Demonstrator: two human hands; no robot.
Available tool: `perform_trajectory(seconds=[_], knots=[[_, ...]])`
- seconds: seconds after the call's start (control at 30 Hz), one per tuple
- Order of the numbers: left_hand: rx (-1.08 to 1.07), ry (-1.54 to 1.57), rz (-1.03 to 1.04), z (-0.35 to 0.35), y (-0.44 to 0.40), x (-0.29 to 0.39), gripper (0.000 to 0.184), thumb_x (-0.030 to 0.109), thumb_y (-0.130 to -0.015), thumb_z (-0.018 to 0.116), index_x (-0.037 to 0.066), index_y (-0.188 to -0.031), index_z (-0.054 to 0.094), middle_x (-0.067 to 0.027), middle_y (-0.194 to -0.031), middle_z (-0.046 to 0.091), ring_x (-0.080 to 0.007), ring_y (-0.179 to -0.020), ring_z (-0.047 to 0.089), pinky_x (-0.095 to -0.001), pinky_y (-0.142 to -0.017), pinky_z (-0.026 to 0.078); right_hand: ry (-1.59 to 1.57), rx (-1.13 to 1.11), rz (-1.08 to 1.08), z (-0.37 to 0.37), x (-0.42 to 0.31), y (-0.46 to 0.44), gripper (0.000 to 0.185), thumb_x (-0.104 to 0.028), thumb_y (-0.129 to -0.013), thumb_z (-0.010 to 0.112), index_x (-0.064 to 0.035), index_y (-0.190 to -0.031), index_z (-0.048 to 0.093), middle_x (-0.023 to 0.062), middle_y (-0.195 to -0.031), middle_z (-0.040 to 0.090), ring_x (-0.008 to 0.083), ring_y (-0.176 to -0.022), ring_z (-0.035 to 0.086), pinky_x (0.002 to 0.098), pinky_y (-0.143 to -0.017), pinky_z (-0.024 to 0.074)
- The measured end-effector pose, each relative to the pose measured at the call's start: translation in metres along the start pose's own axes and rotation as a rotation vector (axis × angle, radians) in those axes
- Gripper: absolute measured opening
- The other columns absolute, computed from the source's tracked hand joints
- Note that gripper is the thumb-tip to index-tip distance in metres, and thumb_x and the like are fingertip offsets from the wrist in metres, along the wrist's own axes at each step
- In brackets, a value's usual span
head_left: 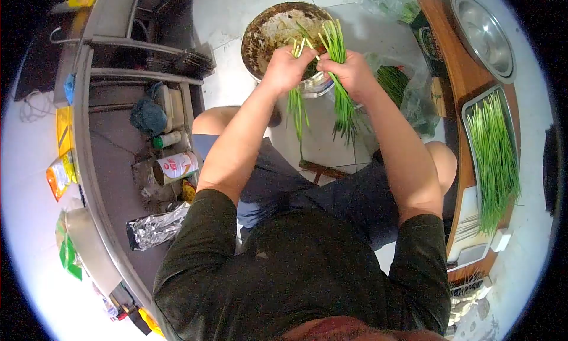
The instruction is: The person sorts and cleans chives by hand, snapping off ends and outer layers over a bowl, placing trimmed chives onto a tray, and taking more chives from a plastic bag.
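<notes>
My left hand (pixel 284 70) is closed around a thin bunch of long green chive stalks (pixel 297 111), which hang below the fist with pale ends poking out above. Close to its right, my right hand (pixel 351 76) grips a thicker bunch of chives (pixel 344 111), pale ends up and darker tips down. The fingertips of both hands nearly meet near a pale stalk end; I cannot tell which hand pinches it. Just beyond the hands stands a round, brown-stained container (pixel 253 38) with plant scraps inside, partly hidden by the hands.
At right, a wooden surface (pixel 452 57) bears a metal bowl (pixel 482 33) and a tray (pixel 466 117) full of chives. Plastic bags with greens (pixel 393 83) lie beside my right forearm. A shelf at left holds a can (pixel 179 165) and crumpled foil (pixel 158 225).
</notes>
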State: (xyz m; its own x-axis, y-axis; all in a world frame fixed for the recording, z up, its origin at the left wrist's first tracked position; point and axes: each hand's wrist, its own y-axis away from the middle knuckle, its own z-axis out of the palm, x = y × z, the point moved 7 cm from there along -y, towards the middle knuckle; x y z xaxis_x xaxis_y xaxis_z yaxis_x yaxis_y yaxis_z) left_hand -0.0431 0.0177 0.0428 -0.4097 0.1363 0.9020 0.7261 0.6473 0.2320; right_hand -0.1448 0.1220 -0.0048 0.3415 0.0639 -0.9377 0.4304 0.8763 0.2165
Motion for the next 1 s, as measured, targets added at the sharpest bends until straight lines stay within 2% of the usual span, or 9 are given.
perform_trajectory(seconds=[0.1, 0.3, 0.4, 0.5, 0.63, 0.77, 0.87, 0.9, 1.0], knots=[[-0.073, 0.082, 0.001, 0.002, -0.003, -0.004, 0.023, 0.022, -0.09, 0.062, -0.001, -0.092, 0.066, -0.0019, -0.074, 0.063, -0.0088, -0.067, 0.052, -0.0281, -0.062, 0.045, 0.046, 0.009, -0.068, -0.003, -0.001, -0.001, 0.021, -0.02, -0.077, 0.07, -0.0022, -0.087, 0.068, 0.0053, -0.078, 0.068, 0.0128, -0.068, 0.061, 0.0279, -0.064, 0.0479], [-0.062, -0.123, 0.096, -0.006, -0.006, 0.001, 0.027, 0.025, -0.092, 0.057, -0.001, -0.096, 0.063, -0.0029, -0.071, 0.062, -0.0107, -0.066, 0.053, -0.0297, -0.063, 0.045, 0.011, -0.014, -0.054, 0.0, -0.006, 0.003, 0.024, -0.022, -0.08, 0.066, -0.0014, -0.091, 0.067, 0.0074, -0.083, 0.07, 0.0132, -0.071, 0.063, 0.0279, -0.066, 0.0496], [-0.026, -0.082, 0.086, -0.011, -0.011, -0.006, 0.024, 0.024, -0.091, 0.058, 0.001, -0.09, 0.063, -0.0009, -0.065, 0.057, -0.0098, -0.059, 0.05, -0.029, -0.056, 0.043, 0.014, -0.021, -0.031, 0.002, -0.009, 0.005, 0.024, -0.023, -0.08, 0.066, -0.0016, -0.091, 0.067, 0.0074, -0.083, 0.07, 0.0136, -0.071, 0.063, 0.0276, -0.067, 0.0491], [0.058, 0.147, 0.053, -0.017, -0.014, -0.009, 0.021, 0.022, -0.09, 0.058, 0.003, -0.083, 0.061, 0.0013, -0.059, 0.051, -0.0085, -0.051, 0.045, -0.0277, -0.048, 0.037, 0.006, -0.023, -0.021, 0.003, -0.013, 0.008, 0.024, -0.022, -0.08, 0.065, -0.0013, -0.091, 0.066, 0.0076, -0.082, 0.069, 0.0136, -0.07, 0.061, 0.0276, -0.066, 0.0479], [0.253, 0.332, -0.022, -0.038, -0.023, -0.02, 0.021, 0.022, -0.09, 0.062, 0.005, -0.078, 0.057, 0.0004, -0.062, 0.052, -0.0106, -0.052, 0.047, -0.0275, -0.048, 0.038, -0.091, -0.057, 0.005, 0.002, -0.007, 0.005, 0.025, -0.017, -0.084, 0.067, 0.003, -0.099, 0.062, 0.0092, -0.083, 0.066, 0.0131, -0.068, 0.058, 0.0266, -0.064, 0.047], [0.23, 0.258, -0.172, -0.043, -0.026, -0.039, 0.019, 0.022, -0.089, 0.063, 0.004, -0.085, 0.061, 0.0005, -0.064, 0.053, -0.0106, -0.053, 0.047, -0.0275, -0.048, 0.038, -0.118, -0.027, 0.036, -0.001, -0.001, 0.002, 0.025, -0.017, -0.085, 0.067, 0.0029, -0.1, 0.062, 0.0094, -0.084, 0.066, 0.0134, -0.069, 0.058, 0.0267, -0.064, 0.0468], [0.279, 0.116, -0.156, -0.036, -0.021, -0.04, 0.02, 0.023, -0.089, 0.065, 0.003, -0.088, 0.063, 0.0017, -0.065, 0.054, -0.0086, -0.054, 0.046, -0.0263, -0.047, 0.036, -0.144, -0.014, 0.071, 0.0, -0.001, 0.003, 0.026, -0.018, -0.086, 0.066, 0.0027, -0.101, 0.062, 0.0097, -0.085, 0.067, 0.0135, -0.07, 0.059, 0.027, -0.065, 0.0468], [0.24, 0.208, -0.13, -0.033, -0.02, -0.041, 0.023, 0.021, -0.085, 0.068, -0.001, -0.092, 0.068, -0.0014, -0.067, 0.058, -0.0115, -0.06, 0.052, -0.0288, -0.053, 0.044, -0.156, -0.011, 0.081, 0.0, 0.0, 0.004, 0.026, -0.018, -0.086, 0.066, 0.0027, -0.101, 0.062, 0.0098, -0.085, 0.067, 0.0135, -0.071, 0.059, 0.0272, -0.065, 0.0467], [0.202, 0.139, -0.144, -0.025, -0.016, -0.04, 0.02, 0.021, -0.084, 0.068, 0.003, -0.093, 0.069, -0.0012, -0.068, 0.058, -0.0128, -0.062, 0.054, -0.0298, -0.057, 0.045, -0.181, 0.007, 0.098, 0.0, 0.003, 0.002, 0.027, -0.019, -0.086, 0.066, 0.002, -0.103, 0.062, 0.0098, -0.086, 0.067, 0.0137, -0.072, 0.058, 0.0276, -0.066, 0.0465]])
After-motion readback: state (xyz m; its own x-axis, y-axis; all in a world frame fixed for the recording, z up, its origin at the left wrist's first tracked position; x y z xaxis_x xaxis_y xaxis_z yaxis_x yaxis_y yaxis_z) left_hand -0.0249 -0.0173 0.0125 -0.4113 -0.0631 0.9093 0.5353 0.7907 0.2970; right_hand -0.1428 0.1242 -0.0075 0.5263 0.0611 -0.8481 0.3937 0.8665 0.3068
